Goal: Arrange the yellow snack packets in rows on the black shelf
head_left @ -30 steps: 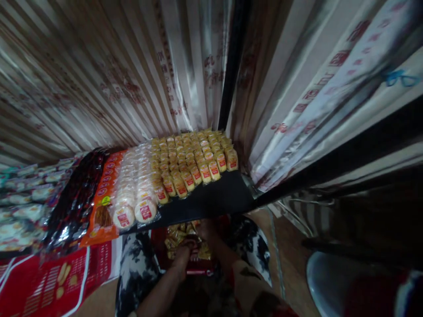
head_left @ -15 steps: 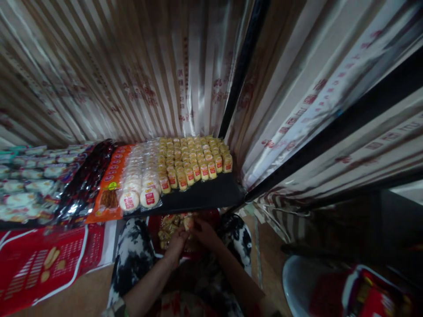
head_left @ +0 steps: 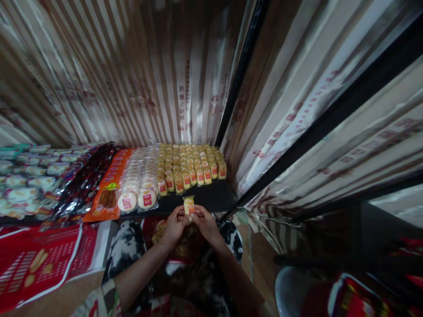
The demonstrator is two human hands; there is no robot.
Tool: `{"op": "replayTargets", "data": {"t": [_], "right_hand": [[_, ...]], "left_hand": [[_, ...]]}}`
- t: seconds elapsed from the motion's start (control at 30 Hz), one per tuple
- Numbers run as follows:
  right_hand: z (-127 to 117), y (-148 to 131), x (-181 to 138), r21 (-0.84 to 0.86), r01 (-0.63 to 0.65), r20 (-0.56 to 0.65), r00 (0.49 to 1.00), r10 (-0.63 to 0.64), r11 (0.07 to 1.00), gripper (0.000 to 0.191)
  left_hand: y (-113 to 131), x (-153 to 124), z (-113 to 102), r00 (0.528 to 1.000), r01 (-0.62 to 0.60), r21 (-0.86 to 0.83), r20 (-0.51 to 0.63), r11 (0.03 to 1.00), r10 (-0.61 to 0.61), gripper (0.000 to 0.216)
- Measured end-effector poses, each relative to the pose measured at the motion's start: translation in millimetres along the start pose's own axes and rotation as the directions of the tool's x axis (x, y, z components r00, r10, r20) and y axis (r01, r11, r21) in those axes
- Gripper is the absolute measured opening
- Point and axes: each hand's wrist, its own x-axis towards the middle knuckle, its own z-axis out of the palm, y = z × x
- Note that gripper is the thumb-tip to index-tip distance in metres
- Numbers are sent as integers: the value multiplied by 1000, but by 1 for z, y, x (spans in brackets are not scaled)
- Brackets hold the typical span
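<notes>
Between my two hands, a small yellow wrapped snack (head_left: 188, 206) with a red label stands upright at the front edge of the black shelf (head_left: 211, 195). My left hand (head_left: 176, 222) grips its left side and my right hand (head_left: 204, 221) its right side, fingers closed on the wrapper. Just beyond are rows of matching yellow wrapped snacks (head_left: 191, 165), lined up on the shelf. Below my hands, a red container (head_left: 148, 226) sits in my lap with more yellow packets (head_left: 160, 231) inside, partly hidden by my arms.
Left along the shelf lie round white wrapped crackers (head_left: 147, 199), an orange bag (head_left: 107, 193), dark shiny packets (head_left: 81, 180) and white packets (head_left: 39, 182). A red printed box (head_left: 39, 259) is at lower left. Black posts (head_left: 241, 75) and striped sheeting (head_left: 148, 66) enclose the shelf.
Both hands have risen from the red container to the shelf's front edge, bringing the yellow wrapped snack up with them. The view has shifted slightly.
</notes>
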Motion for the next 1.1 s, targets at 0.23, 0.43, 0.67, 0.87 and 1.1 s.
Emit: {"op": "replayTargets", "data": {"t": [0.23,0.43,0.67,0.87,1.1], "right_hand": [[-25,2,13,-71,51,-123,991,-59,996,31],[-52,4,31,-199,26,-233,970,-74,980,33],[-72,-1,55,-503,13,-428,865,-262,864,43],[-75,3,74,-653,154,-432,728,-533,741,43],[-84,20,96,-694,143,-418,718,-556,706,43]], "left_hand": [[24,21,29,998,-32,103,57,994,26,28],[28,61,56,990,-143,353,67,925,127,24],[41,106,98,968,-238,502,52,831,246,7],[46,133,126,965,-233,594,45,769,258,4],[48,150,141,954,-250,666,45,703,297,6]]}}
